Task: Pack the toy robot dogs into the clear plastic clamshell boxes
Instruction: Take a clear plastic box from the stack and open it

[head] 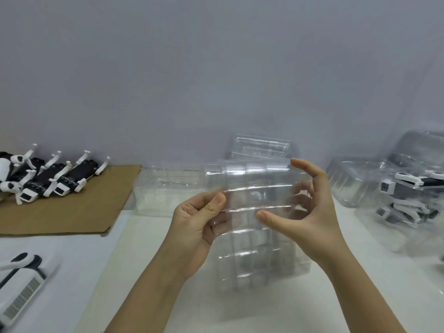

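Clamshell box (252, 236): left hand (199, 227) pinches edge, right hand (310, 212) grips side; barcode label (22, 296) unreadable.

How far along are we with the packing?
Done: filled boxes piled at right. In hand: the left hand and right hand hold an empty clamshell. Left: several loose dogs on the cardboard, another dog at bottom-left.

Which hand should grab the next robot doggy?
Probably the left hand: the unpacked toy dogs lie on the cardboard on its side. The right hand, curled round the clear box, could steady it.
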Motion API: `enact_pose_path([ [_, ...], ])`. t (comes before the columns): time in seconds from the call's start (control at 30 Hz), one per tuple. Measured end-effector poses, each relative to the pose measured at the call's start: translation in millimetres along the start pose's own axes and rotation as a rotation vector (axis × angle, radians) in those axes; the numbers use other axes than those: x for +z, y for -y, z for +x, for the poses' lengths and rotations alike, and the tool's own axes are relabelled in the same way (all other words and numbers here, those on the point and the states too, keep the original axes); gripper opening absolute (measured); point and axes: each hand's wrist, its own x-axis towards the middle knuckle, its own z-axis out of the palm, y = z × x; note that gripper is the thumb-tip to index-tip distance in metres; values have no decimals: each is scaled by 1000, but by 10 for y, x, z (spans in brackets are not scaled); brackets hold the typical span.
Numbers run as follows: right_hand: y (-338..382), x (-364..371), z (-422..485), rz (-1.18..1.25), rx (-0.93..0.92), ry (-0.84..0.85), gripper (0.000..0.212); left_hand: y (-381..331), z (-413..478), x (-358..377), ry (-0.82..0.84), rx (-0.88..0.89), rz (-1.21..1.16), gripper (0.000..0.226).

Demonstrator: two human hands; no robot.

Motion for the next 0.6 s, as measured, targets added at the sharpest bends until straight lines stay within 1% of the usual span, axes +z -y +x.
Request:
enact_pose_path([
  [0.1,80,95,-45,-108,-39,24,100,38,-18,37,26,-41,-66,20],
  [0.17,132,161,-79,-215,-72,-9,104,37,-32,49,41,-43,-73,15],
  [0.27,176,201,-109,-306,-67,-56,103,22,-59,65,41,38,53,7],
  [0.33,175,182,-104,-271,-58,-62,99,3,-65,70,9,154,175,5],
  [0.4,152,167,-102,-217,-53,-81,95,-6,-66,62,-10,220,220,12],
  [0.47,134,173,-101,-187,-37,-88,94,-5,-61,42,-19,223,217,15],
  [0.53,115,151,-78,-163,-20,-99,92,-21,-52,23,-18,221,208,14],
  [0.6,74,64,-33,-136,18,-136,89,-90,-39,-13,-62,250,198,13],
])
